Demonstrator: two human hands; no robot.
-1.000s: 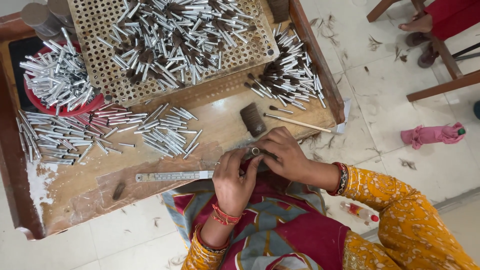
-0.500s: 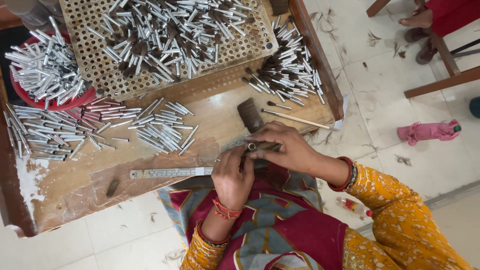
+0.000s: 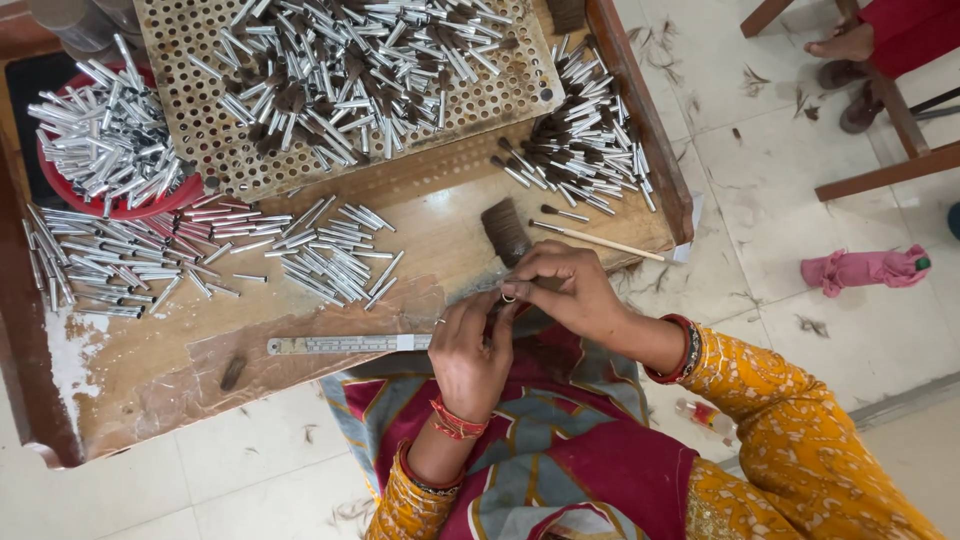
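Your left hand (image 3: 470,350) and right hand (image 3: 560,290) have stayed together, both pinched on one metal ferrule (image 3: 509,296) at the counter (image 3: 330,385) edge; only the view shifted, so fitting continues.

no packages, labels, signs, screens visible

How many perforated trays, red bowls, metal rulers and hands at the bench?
Perforated tray: 1
Red bowl: 1
Metal ruler: 1
Hands: 2, left hand and right hand
Total: 5
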